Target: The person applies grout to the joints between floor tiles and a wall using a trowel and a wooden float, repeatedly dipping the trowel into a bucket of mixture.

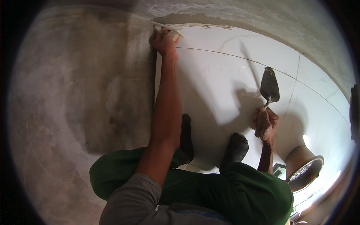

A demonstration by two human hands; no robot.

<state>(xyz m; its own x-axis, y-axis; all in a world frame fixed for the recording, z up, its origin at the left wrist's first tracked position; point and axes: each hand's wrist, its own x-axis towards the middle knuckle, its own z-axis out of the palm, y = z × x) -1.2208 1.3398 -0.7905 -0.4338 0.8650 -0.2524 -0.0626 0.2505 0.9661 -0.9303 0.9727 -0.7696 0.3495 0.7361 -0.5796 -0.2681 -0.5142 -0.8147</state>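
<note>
The scene is dim overall, the grey floor (67,112) left of the left hand (164,41) murky and soft. Strong light enters from the lower right, below the right hand (265,123), blowing out the white tiles (225,71) there into glare. Long shadows fall leftward from the trowel (270,87). Fisheye bending curves the tile joints; the rim is black.

Grey short sleeve (131,195), green trousers (240,191), dark socks (234,148), bare forearms
</note>
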